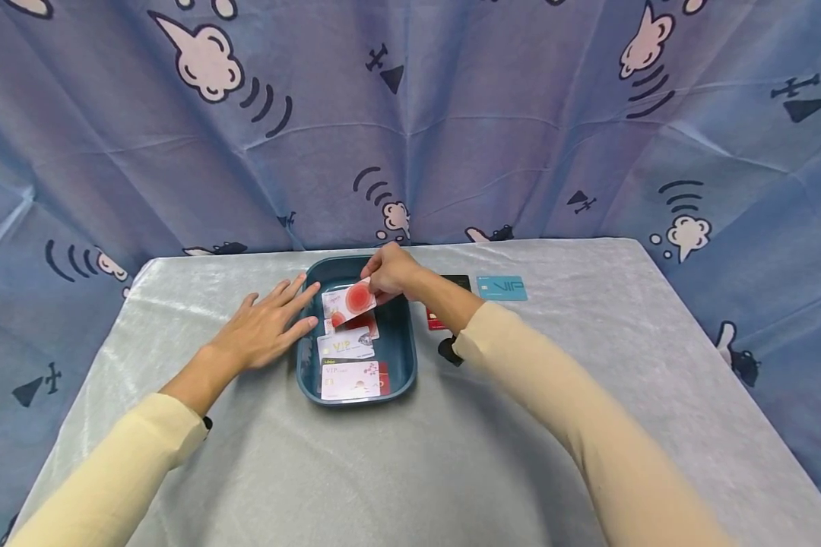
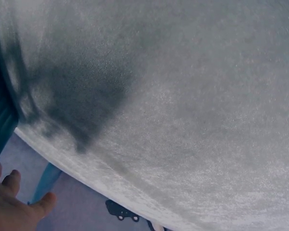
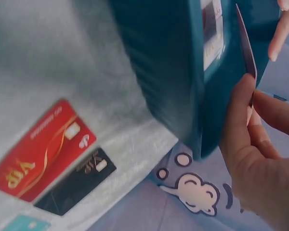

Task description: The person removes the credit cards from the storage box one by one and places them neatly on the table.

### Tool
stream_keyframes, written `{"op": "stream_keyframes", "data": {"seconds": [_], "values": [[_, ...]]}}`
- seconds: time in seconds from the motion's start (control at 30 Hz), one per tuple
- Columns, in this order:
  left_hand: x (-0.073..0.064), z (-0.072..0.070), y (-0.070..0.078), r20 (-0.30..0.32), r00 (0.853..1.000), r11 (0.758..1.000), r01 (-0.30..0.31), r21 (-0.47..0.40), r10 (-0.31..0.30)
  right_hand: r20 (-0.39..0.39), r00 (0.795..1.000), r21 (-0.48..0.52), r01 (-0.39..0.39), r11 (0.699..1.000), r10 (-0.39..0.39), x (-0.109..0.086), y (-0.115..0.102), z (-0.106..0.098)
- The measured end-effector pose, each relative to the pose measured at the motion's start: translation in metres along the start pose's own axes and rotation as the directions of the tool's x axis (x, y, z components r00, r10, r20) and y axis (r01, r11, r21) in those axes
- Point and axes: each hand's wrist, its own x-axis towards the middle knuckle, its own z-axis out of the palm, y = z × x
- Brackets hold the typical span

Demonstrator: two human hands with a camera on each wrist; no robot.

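A blue-green plastic tray [image 1: 404,357] stands on the cloth-covered table. Between thumb and fingers, my right hand [image 1: 390,272] pinches a white card with red circles [image 1: 356,298], tilted over the tray's far part; the right wrist view shows this card [image 3: 247,48] edge-on. Partly beneath it lies another red-and-white card [image 1: 366,325]. Nearer are a white VIP card [image 1: 342,346] and a pale card with pink flowers [image 1: 350,382], which overlaps a red one [image 1: 384,378]. My left hand [image 1: 267,327] rests against the tray's left rim, fingers spread and straight.
Right of the tray, a red VIP card [image 3: 48,149], a black VIP card [image 3: 77,183] and a teal VIP card [image 1: 502,288] lie on the table. My right forearm partly covers the red and black ones in the head view. A patterned blue curtain [image 1: 492,152] hangs behind the table.
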Motion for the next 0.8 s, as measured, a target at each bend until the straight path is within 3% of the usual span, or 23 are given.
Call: {"op": "stream_keyframes", "data": {"seconds": [0.4, 0.8], "values": [[-0.001, 0.0, -0.001, -0.014, 1.0, 1.0, -0.015, 0.0, 0.015, 0.002, 1.0, -0.027, 0.031, 0.999, -0.031, -0.011, 0.006, -0.041], [-0.002, 0.0, 0.0, -0.024, 1.0, 1.0, -0.007, 0.003, 0.007, -0.012, 1.0, -0.074, -0.021, 0.997, 0.02, -0.024, 0.026, -0.086]]}}
